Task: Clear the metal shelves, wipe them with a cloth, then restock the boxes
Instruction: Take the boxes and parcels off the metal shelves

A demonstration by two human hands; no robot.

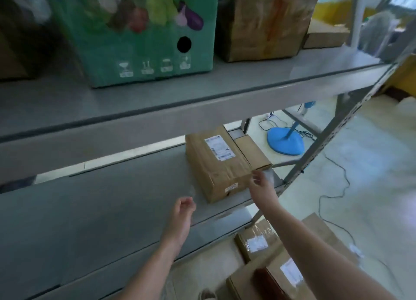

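A taped cardboard box with a white label stands at the right end of the lower metal shelf, and a smaller cardboard box sits against its far right side. My right hand is at the box's near right corner. Its fingers are blurred, with a pale smear beside them, so its grip is unclear. My left hand hovers over the shelf left of the box, fingers loosely curled and holding nothing. No cloth can be made out with certainty.
The upper shelf carries a green printed box, a brown box and a flat box. Taped cardboard boxes lie on the floor below right. A blue stand base and cables lie beyond the shelf post.
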